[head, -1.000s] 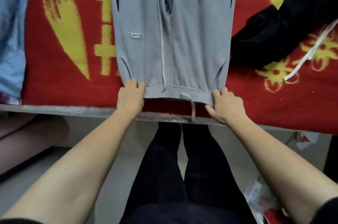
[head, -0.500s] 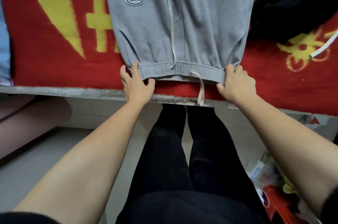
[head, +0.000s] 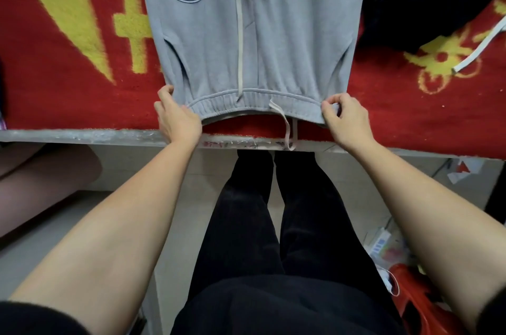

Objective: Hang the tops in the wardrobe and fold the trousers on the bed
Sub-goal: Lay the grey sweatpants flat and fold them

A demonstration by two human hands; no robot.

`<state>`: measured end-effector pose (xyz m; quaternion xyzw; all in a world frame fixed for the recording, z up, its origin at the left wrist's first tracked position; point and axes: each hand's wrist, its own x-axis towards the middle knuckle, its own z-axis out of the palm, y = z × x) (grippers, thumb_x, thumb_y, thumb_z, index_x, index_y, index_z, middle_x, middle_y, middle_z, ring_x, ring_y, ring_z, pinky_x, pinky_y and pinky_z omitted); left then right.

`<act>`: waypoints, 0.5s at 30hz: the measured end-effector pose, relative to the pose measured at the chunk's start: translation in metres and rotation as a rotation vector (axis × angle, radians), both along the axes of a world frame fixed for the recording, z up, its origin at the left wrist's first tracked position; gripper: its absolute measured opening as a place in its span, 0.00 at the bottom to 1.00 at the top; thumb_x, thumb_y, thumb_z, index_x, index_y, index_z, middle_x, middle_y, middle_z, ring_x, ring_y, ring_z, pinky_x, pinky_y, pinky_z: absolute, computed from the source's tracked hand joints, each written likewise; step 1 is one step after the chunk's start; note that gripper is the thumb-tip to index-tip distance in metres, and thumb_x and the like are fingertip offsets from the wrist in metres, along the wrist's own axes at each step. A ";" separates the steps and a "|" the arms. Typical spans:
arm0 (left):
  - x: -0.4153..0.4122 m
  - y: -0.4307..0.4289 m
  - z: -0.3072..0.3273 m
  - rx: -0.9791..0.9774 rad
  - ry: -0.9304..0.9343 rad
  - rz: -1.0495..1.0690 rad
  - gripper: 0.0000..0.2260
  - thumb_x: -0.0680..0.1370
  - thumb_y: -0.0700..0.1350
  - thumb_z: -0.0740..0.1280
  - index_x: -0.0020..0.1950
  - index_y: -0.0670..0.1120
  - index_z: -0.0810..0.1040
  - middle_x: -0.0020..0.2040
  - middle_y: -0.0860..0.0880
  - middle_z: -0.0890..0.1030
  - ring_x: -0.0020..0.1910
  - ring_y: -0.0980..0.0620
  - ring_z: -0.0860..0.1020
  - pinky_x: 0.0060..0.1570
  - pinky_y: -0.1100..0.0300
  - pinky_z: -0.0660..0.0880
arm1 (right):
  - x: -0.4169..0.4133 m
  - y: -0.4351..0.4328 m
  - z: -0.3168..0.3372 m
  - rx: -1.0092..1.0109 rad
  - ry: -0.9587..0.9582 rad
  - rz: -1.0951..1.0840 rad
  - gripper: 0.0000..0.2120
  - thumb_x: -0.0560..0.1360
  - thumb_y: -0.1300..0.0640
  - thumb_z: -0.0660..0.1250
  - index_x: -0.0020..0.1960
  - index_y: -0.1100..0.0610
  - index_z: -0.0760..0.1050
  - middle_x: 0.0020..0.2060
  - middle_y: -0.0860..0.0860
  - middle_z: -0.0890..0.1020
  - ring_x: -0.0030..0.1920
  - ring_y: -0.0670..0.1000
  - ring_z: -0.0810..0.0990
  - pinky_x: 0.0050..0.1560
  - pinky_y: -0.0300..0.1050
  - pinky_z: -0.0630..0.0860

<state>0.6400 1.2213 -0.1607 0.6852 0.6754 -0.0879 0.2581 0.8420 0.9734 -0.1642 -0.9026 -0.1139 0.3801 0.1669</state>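
Grey sweat trousers (head: 273, 33) with an oval logo patch lie flat on the bed's red and yellow blanket (head: 68, 61), waistband toward me near the bed edge. My left hand (head: 178, 118) grips the waistband's left corner. At the right corner, my right hand (head: 345, 118) pinches the band between thumb and fingers. The waistband is lifted slightly off the blanket, and a pale drawstring (head: 286, 126) hangs over the bed edge.
A black garment (head: 427, 6) with a white cord (head: 482, 44) lies on the blanket to the right. The metal bed rail (head: 82, 136) runs across in front of my legs. Red plastic items and packets (head: 405, 285) sit on the floor at the lower right.
Both hands have gone from resting flat at the waistband corners to gripping them. The waistband's front edge has lifted a little off the blanket.
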 end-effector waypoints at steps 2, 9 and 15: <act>-0.007 0.001 -0.003 -0.082 0.132 -0.006 0.22 0.76 0.37 0.63 0.69 0.51 0.66 0.66 0.42 0.71 0.61 0.38 0.74 0.60 0.49 0.69 | -0.006 0.000 -0.009 -0.110 0.073 0.114 0.12 0.79 0.48 0.63 0.56 0.53 0.78 0.54 0.59 0.80 0.56 0.60 0.77 0.54 0.48 0.69; 0.018 -0.004 -0.007 0.028 0.405 -0.118 0.27 0.75 0.41 0.68 0.73 0.47 0.64 0.73 0.37 0.62 0.69 0.37 0.64 0.64 0.44 0.62 | 0.046 0.030 0.005 -0.382 0.137 0.572 0.15 0.77 0.43 0.61 0.53 0.50 0.81 0.56 0.57 0.80 0.57 0.61 0.79 0.52 0.50 0.74; 0.079 -0.042 -0.011 0.023 0.069 -0.731 0.26 0.77 0.45 0.63 0.76 0.47 0.63 0.78 0.37 0.55 0.76 0.37 0.56 0.71 0.40 0.56 | 0.110 0.047 0.002 -0.049 -0.296 0.331 0.20 0.81 0.49 0.58 0.68 0.59 0.70 0.62 0.63 0.71 0.60 0.66 0.74 0.58 0.60 0.73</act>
